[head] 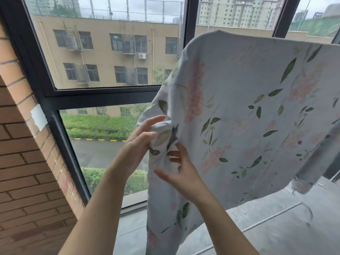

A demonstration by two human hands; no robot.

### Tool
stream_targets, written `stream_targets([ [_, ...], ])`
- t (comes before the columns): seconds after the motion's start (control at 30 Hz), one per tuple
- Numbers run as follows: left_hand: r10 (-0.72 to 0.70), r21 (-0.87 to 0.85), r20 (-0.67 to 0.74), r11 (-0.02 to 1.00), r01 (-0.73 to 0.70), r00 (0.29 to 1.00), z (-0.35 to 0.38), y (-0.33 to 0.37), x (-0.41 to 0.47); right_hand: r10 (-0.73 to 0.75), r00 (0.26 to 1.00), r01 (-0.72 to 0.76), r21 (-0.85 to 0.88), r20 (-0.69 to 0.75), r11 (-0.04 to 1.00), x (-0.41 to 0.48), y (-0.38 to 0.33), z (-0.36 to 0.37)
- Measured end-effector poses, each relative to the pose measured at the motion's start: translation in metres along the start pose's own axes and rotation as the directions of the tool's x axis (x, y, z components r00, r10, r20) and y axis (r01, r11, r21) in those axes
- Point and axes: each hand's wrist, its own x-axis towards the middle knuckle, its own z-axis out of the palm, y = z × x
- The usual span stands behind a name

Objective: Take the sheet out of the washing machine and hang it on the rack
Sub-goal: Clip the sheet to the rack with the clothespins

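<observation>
We see one sheet (248, 107) draped across the rack (272, 213), long axis sideways, left end hanging down. The grip of our left hand (138, 146) pinches that bunched end; our right hand (184, 173), fingers spread, touches it.

pale floral sheet (239, 100) draped, left edge bunched

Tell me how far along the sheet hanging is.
Done: the sheet is out, its upper part draped high on the right; what carries it is hidden. In hand: the left hand pinches a bunched corner, and the right hand touches the folds just below it. Left: spread that crumpled left side, which hangs down in a narrow twist.
</observation>
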Motion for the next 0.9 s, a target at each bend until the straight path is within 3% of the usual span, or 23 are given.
stream_targets([
  [0.13, 0.066, 0.349, 0.136, 0.931, -0.110, 0.989, 0.021, 0.023, 0.011, -0.033, 0.974, 0.022, -0.053, -0.224, 0.998, 0.004, -0.002, 0.001],
  [0.23, 0.167, 0.559, 0.038, 0.814, -0.160, 0.985, 0.016, 0.016, 0.016, -0.007, 0.924, 0.018, 0.027, -0.383, 0.999, 0.007, 0.001, -0.013],
  [0.33, 0.212, 0.626, -0.073, 0.771, -0.120, 0.975, 0.002, 0.000, 0.017, 0.024, 0.869, 0.039, 0.118, -0.495, 0.992, 0.009, 0.000, -0.034],
  [0.43, 0.256, 0.705, -0.106, 0.701, -0.109, 0.961, -0.007, -0.018, 0.020, 0.068, 0.857, 0.041, 0.199, -0.511, 0.979, 0.015, 0.002, -0.050],
  [0.57, 0.234, 0.693, -0.274, 0.720, 0.023, 0.933, -0.003, -0.034, 0.030, 0.083, 0.854, 0.059, 0.255, -0.513, 0.965, 0.021, 0.000, -0.057],
  [0.73, 0.085, 0.786, -0.339, 0.573, 0.233, 0.937, 0.001, -0.048, 0.034, 0.114, 0.853, 0.064, 0.319, -0.510, 0.946, 0.031, -0.009, -0.061],
  [0.8, 0.031, 0.769, -0.391, 0.561, 0.307, 0.920, 0.002, -0.048, 0.033, 0.120, 0.840, 0.076, 0.334, -0.528, 0.940, 0.035, -0.011, -0.065],
  [0.9, 0.128, 0.819, -0.384, 0.504, 0.273, 0.915, 0.006, -0.042, 0.032, 0.140, 0.829, 0.068, 0.346, -0.541, 0.936, 0.045, -0.012, -0.070],
])
